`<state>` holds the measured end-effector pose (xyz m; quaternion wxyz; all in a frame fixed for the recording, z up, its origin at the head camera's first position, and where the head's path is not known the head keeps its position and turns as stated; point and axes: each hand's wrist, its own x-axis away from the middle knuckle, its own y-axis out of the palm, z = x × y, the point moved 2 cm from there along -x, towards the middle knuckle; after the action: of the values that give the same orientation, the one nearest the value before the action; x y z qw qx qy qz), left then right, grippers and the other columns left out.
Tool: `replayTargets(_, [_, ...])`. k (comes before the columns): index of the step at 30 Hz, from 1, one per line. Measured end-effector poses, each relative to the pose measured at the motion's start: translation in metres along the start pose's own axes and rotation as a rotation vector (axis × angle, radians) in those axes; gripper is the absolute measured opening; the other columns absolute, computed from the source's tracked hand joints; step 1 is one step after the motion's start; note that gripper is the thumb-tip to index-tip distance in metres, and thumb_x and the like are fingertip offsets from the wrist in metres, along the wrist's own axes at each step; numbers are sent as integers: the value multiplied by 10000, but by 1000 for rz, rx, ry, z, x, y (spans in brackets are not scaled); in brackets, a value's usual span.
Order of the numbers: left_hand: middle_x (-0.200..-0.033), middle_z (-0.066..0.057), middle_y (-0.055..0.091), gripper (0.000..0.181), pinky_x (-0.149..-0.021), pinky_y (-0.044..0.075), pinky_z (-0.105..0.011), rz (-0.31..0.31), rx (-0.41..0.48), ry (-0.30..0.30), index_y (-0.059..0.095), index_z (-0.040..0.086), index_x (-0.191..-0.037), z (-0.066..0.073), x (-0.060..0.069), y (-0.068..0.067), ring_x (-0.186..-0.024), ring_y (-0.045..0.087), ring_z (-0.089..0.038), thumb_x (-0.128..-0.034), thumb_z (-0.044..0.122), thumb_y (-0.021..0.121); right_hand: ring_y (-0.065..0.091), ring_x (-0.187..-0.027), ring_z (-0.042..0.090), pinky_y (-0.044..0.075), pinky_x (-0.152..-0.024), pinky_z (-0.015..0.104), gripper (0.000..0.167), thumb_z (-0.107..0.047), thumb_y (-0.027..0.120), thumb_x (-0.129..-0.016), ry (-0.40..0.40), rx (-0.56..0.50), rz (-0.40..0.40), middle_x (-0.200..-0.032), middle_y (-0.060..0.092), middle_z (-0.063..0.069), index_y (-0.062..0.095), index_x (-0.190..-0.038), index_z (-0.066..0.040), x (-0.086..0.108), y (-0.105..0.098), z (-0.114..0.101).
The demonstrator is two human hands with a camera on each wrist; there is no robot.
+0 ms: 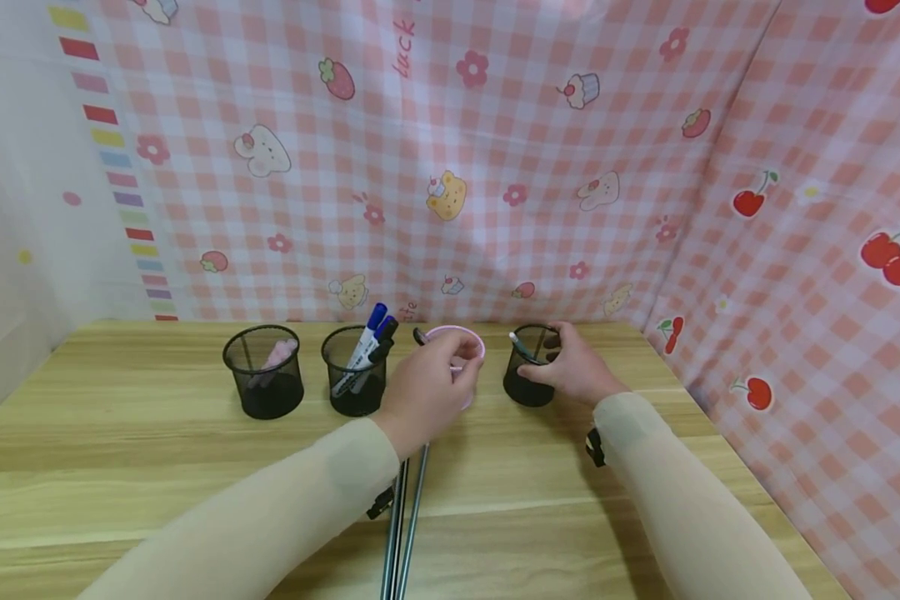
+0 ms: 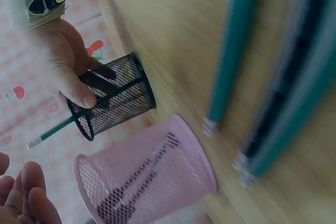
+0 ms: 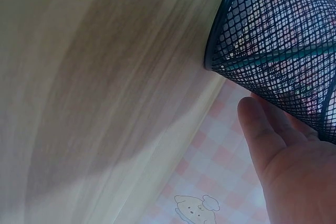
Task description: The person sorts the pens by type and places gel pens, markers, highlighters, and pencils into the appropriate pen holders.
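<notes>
My right hand (image 1: 573, 367) grips a black mesh pen cup (image 1: 527, 392) by its side near the rim, thumb in front and fingers behind. One green pencil (image 2: 52, 130) leans inside it, white eraser end up. Over a pink mesh pen cup (image 2: 147, 174) hovers my left hand (image 1: 431, 387), its fingers loosely curled with nothing seen between them. Dark pens (image 2: 118, 192) show through the pink mesh. Green pencils (image 2: 231, 66) and a dark one lie on the table below my left wrist, partly hidden by the arm in the head view.
Left of the pink cup, a black mesh cup (image 1: 356, 400) holds several markers (image 1: 363, 342). Farther left, another black mesh cup (image 1: 270, 400) contains pink items (image 1: 279, 354). The wooden table (image 1: 525, 533) meets a checked cloth (image 1: 495, 250) behind and at the right.
</notes>
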<state>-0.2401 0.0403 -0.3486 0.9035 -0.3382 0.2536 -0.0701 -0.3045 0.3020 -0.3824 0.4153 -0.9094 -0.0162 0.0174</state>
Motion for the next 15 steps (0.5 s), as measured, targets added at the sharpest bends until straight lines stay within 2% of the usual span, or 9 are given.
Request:
replayTargets(7, [-1075,52,772,247,-666,564,-279,-110,-98,-13,681,186,-1253,-16,15,-11,-807,684,-69,-1068,336,616,533,-1384,419,468,-1123,573,970,-460,844,-870,-9,15,-2,-1465,545,234,312,-1576,-61,0,0,-1])
replayTargets(15, [-958,81,725,272,-686,546,-287,-259,-246,-78,703,141,-1228,-34,29,-20,-732,611,-61,-1041,333,658,537,-1375,422,466,-1122,578,966,-456,852,-862,-14,13,3,-1457,547,228,325,-1573,-69,0,0,-1])
